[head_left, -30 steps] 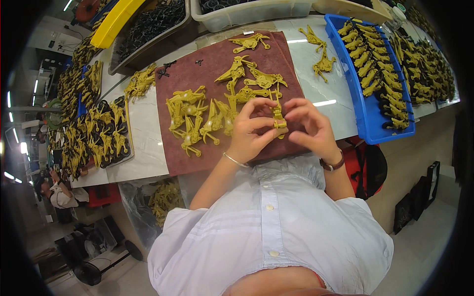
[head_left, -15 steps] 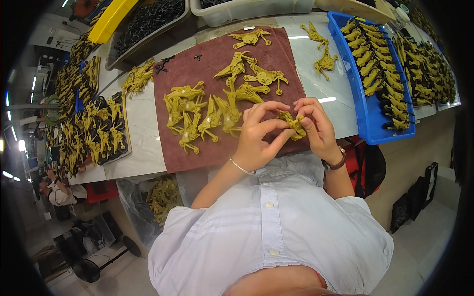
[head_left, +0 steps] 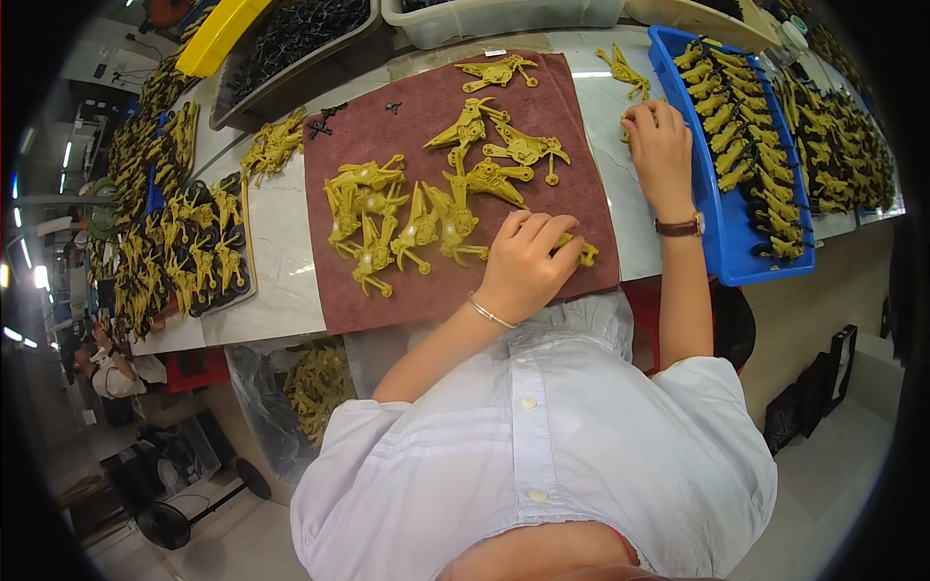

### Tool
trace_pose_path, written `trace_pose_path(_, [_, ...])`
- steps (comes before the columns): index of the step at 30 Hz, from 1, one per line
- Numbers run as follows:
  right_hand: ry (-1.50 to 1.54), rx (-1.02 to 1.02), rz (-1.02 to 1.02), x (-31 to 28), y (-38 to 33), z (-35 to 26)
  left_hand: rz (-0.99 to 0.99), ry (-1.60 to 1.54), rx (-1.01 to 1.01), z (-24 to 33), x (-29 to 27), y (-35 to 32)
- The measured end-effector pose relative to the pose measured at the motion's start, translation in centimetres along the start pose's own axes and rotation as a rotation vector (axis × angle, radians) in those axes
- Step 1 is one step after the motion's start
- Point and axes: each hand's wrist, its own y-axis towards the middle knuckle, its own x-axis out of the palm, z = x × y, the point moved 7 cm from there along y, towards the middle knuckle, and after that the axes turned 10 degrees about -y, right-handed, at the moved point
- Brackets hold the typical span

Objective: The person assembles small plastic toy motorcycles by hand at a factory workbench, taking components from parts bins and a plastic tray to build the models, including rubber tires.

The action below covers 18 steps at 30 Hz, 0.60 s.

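Observation:
My left hand [head_left: 528, 263] is closed round an olive-yellow plastic part [head_left: 587, 254] over the near right of a maroon cloth [head_left: 441, 298]. Only that part's end shows beyond my fingers. My right hand [head_left: 661, 155] reaches to the pale table strip between the cloth and the blue tray. Its fingers curl down over another olive-yellow plastic part [head_left: 626, 134], mostly hidden beneath them. Several jointed, long-beaked yellow pieces [head_left: 417, 228] lie across the cloth. A similar loose piece [head_left: 625, 70] rests just beyond my right hand.
Rows of yellow and black pieces fill the blue tray [head_left: 712, 208] at right. Farther back stand a dark bin [head_left: 315, 82] of black parts and a pale bin [head_left: 513, 29]. A small yellow pile [head_left: 274, 145] and packed assemblies [head_left: 199, 257] lie to the left.
My hands have come apart from working together. The left keeps the yellow part low over the cloth. The right has moved up and right onto the loose piece by the blue tray.

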Motion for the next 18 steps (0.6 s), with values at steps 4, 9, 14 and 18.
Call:
trace_pose_path(4, [0.048,-0.033,-0.003,0.5,0.4,-1.5,-0.156,-0.043,-0.053,-0.8,-1.2,0.2])
trace_pose_path(9, [0.745,-0.244,-0.262,1.0,0.6,-9.5,-0.35,-0.01,-0.097,-2.6,-1.5,-0.8])
trace_pose_path(14, [0.581,-0.372,-0.399,1.3,0.7,-14.6,-0.323,0.1,-0.022,-2.2,-0.7,-1.0])
trace_pose_path(18, [0.507,-0.318,-0.435,2.5,1.0,-15.3,-0.178,0.178,0.093,-1.4,-1.0,-1.0])
